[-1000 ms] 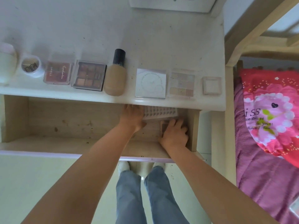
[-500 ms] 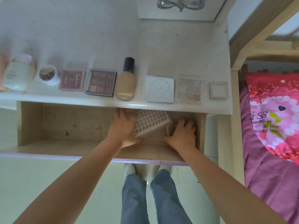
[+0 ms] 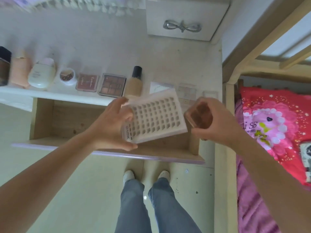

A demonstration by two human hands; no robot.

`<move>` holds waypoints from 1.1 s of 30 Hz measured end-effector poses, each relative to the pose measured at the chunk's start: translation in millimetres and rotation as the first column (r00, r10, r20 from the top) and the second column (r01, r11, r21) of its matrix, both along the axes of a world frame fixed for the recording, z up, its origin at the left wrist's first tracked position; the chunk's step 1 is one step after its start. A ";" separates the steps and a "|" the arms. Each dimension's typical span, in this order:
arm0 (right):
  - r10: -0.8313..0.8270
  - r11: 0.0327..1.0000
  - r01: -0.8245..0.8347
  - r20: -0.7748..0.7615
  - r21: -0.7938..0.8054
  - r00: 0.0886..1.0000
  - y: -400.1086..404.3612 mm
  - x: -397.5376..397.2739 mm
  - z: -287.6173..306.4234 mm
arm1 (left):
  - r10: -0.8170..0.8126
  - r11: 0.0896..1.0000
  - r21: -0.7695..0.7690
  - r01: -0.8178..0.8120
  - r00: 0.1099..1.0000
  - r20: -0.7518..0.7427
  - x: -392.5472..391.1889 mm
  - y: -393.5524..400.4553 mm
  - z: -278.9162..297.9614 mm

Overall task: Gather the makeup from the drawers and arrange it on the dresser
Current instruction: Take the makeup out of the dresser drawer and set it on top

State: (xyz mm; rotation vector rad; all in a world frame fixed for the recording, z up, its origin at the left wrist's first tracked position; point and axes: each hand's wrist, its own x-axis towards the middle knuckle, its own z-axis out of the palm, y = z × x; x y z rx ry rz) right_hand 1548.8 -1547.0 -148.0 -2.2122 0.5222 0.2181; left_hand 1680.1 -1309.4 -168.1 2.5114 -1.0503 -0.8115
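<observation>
My left hand [image 3: 111, 126] grips a flat white palette [image 3: 155, 117] with a grid of many small wells, held tilted above the open drawer [image 3: 67, 121]. My right hand [image 3: 212, 121] holds a small brown clear-lidded compact [image 3: 199, 116] just right of that palette. Along the dresser [image 3: 117, 47] front edge lies a row of makeup: a cream bottle [image 3: 42, 74], a small jar [image 3: 67, 76], a pink blush [image 3: 87, 82], a brown eyeshadow palette [image 3: 111, 84], a foundation bottle [image 3: 135, 81], a pale palette [image 3: 186, 92] and a small pale compact [image 3: 210, 94], partly hidden by what I hold.
A peach tube [image 3: 20, 71] and a dark bottle [image 3: 5, 66] stand at the row's left end. A small white drawer with a silver bow handle [image 3: 182, 26] sits at the dresser's back. A bed with a pink cover [image 3: 272, 118] lies to the right.
Both hands have risen out of the drawer, the left lifting the gridded palette and the right lifting the brown compact. The view has tilted up toward the dresser's back.
</observation>
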 end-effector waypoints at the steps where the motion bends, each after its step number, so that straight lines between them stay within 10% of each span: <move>1: -0.033 0.999 0.034 0.063 -0.022 0.997 -7.1 9.5 4.9 | 0.031 0.999 -0.019 -0.031 0.999 0.030 9.2 -13.7 3.2; 6: -0.026 0.964 0.057 0.118 -0.259 0.993 -55.6 64.4 2.2 | 0.097 0.995 -0.055 -0.088 0.979 0.178 55.4 -74.8 5.5; 14: 0.368 0.794 -0.385 -0.130 -0.471 0.920 -103.2 130.1 -29.6 | -0.096 0.990 0.122 0.067 0.963 0.250 115.4 -132.5 -2.9; 22: 0.356 0.762 -0.478 -0.335 -0.437 0.873 -129.6 139.4 -42.1 | -0.202 0.957 0.250 0.149 0.959 0.199 153.9 -154.9 -3.7; 33: 0.314 0.857 -0.360 -0.181 -0.369 0.932 -127.5 134.2 -63.7 | -0.210 0.963 0.214 0.165 0.954 0.212 172.3 -149.4 -23.9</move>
